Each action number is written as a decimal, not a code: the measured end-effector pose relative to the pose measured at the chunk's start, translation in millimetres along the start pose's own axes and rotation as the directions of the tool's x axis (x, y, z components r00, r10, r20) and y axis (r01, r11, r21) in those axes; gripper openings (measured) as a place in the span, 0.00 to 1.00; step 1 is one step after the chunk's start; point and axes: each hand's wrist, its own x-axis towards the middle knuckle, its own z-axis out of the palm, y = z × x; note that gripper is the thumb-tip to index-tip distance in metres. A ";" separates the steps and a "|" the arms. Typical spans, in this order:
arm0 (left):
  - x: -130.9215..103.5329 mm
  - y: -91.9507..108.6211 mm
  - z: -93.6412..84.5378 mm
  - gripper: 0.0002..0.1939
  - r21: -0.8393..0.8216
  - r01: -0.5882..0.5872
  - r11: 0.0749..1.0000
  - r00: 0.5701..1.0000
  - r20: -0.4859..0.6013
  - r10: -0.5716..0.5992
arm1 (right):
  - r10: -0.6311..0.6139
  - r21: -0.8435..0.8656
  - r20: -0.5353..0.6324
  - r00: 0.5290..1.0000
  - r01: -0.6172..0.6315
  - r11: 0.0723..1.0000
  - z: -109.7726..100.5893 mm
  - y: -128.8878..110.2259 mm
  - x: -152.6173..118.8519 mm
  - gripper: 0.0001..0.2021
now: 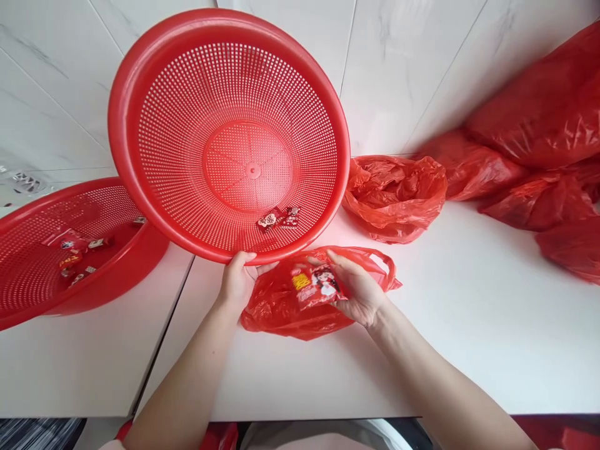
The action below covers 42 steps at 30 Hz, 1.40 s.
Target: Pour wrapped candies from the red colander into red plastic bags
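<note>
My left hand [240,279] grips the lower rim of a large red mesh basket [253,144], which is tilted so its inside faces me. Two small red wrapped packets [280,218] lie low in it. My right hand [359,290] holds a red printed packet [319,286] with yellow lettering and a cartoon figure. Beneath both hands a red plastic bag [274,309] lies on the white table, one handle loop spread to the right.
At the left, a second red basket [135,265] holds several small packets. An opened red bag [398,200] sits behind on the right. Several filled red bags [539,119] are piled at the far right, against the tiled wall [398,69].
</note>
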 end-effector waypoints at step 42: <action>-3.0 7.2 5.8 0.23 0.012 -0.073 0.997 0.997 0.005 0.073 | -0.628 -0.873 0.460 0.627 0.450 -0.191 -11.8 11.4 2.9 0.10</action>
